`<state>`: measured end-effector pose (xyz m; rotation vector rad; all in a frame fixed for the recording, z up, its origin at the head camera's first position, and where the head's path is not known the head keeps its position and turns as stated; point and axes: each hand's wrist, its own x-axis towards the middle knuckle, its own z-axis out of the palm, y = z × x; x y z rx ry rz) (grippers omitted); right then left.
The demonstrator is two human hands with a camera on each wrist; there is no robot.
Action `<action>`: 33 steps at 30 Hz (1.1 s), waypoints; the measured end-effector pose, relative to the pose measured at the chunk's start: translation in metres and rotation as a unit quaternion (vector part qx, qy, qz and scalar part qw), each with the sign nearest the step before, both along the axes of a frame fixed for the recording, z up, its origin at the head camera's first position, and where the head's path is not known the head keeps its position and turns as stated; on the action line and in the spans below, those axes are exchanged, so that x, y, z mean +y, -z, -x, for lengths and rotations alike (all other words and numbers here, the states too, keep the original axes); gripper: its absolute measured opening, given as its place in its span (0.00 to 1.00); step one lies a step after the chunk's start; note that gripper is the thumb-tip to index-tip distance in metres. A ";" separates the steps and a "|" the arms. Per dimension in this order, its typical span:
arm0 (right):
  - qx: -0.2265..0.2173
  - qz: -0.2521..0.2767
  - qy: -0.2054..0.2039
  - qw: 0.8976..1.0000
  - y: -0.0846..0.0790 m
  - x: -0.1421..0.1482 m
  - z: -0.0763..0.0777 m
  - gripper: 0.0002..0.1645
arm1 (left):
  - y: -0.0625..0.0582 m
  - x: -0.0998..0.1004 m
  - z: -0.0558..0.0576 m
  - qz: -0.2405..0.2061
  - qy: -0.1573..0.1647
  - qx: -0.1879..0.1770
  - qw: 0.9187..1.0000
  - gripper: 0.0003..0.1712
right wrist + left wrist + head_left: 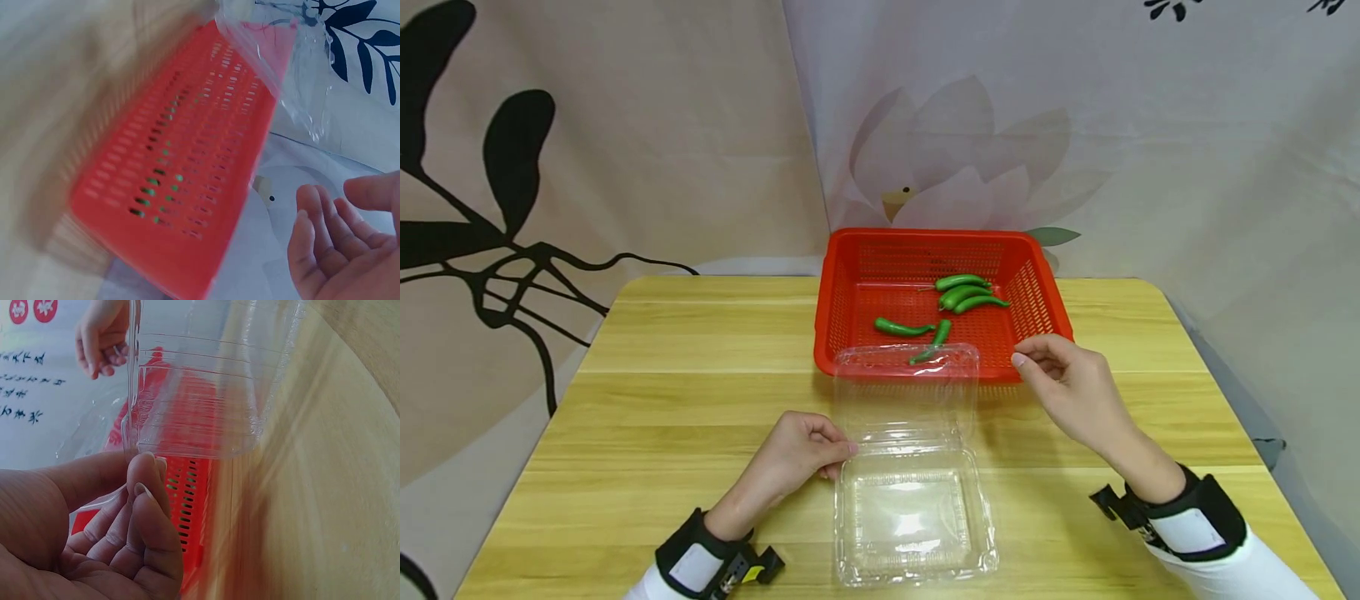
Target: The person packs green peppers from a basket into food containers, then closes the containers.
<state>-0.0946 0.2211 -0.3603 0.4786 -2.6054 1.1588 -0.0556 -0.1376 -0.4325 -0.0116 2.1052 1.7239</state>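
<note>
A clear plastic clamshell box [910, 517] lies unfolded in front of the person, its lid [906, 404] raised toward the red basket and overlapping the basket's front rim in the head view. At the hinge on the box's left side, the left hand [805, 454] pinches the plastic edge between thumb and fingers, as the left wrist view also shows. The right hand [1075, 392] hovers by the basket's front right corner, fingers loosely bent and nothing held. Several green chili peppers [962, 296] lie in the red plastic basket [940, 236]; one shows through the lid.
Under everything is a wooden table [700, 400] with rounded far corners. Behind its far edge hangs a printed cloth [700, 142] with black leaves and a pale lotus. The basket stands at the far edge, close to the cloth.
</note>
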 end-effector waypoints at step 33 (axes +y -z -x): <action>-0.202 -0.324 -0.064 0.922 -0.042 -0.040 0.116 0.17 | 0.000 0.001 0.002 -0.002 -0.002 -0.001 1.000 0.09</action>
